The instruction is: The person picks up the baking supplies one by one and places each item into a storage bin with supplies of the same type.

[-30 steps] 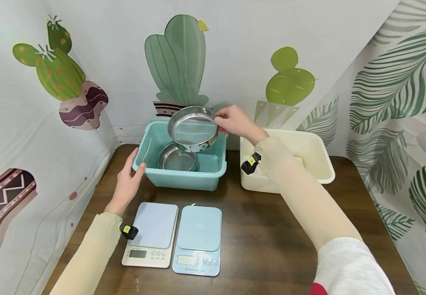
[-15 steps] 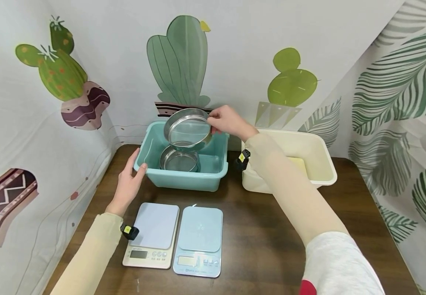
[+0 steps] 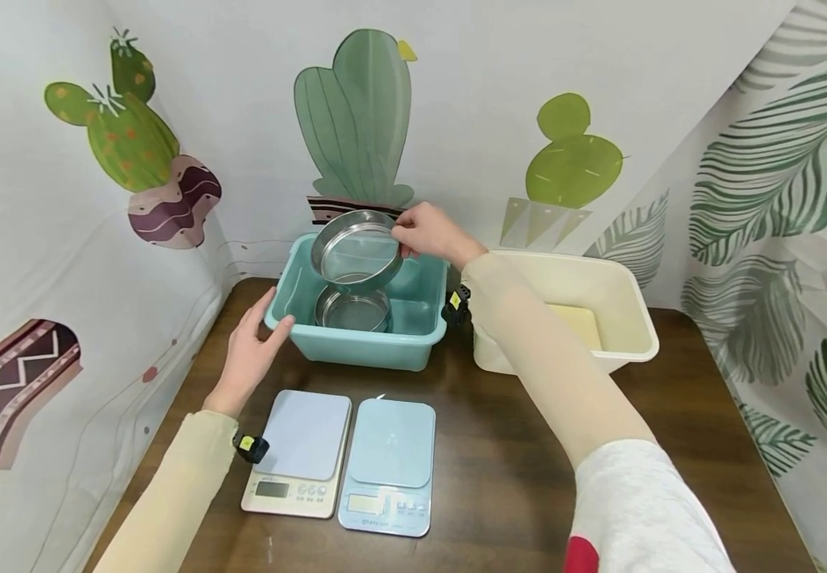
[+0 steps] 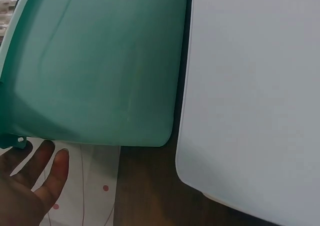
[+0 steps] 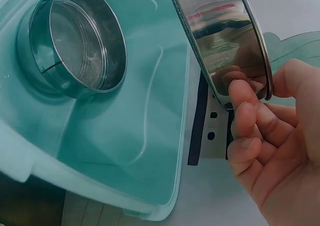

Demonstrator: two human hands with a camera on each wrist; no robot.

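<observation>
A round metal sieve (image 3: 357, 253), tilted, hangs over the teal basin (image 3: 363, 337). My right hand (image 3: 433, 235) pinches its rim at the right, thumb on one side and fingertips against the shiny outer wall in the right wrist view. Below it, a smaller metal sieve (image 5: 80, 43) sits on the basin floor, partly covered by the held one in the head view. My left hand (image 3: 250, 350) rests at the basin's front left corner, thumb near the front rim. In the left wrist view its spread fingers (image 4: 52, 181) touch the basin's end just beneath the rim.
A cream basin (image 3: 638, 310) with a yellow block (image 3: 579, 325) inside stands at the right, partly behind my right forearm. Two kitchen scales, one white (image 3: 306, 434) and one light blue (image 3: 392, 442), lie on the brown table (image 3: 499, 477) in front. A printed cloth hangs behind.
My right hand has moved left and slightly down with the sieve, which leans more over the smaller one. My left hand stays at the basin corner. More of the yellow block now shows.
</observation>
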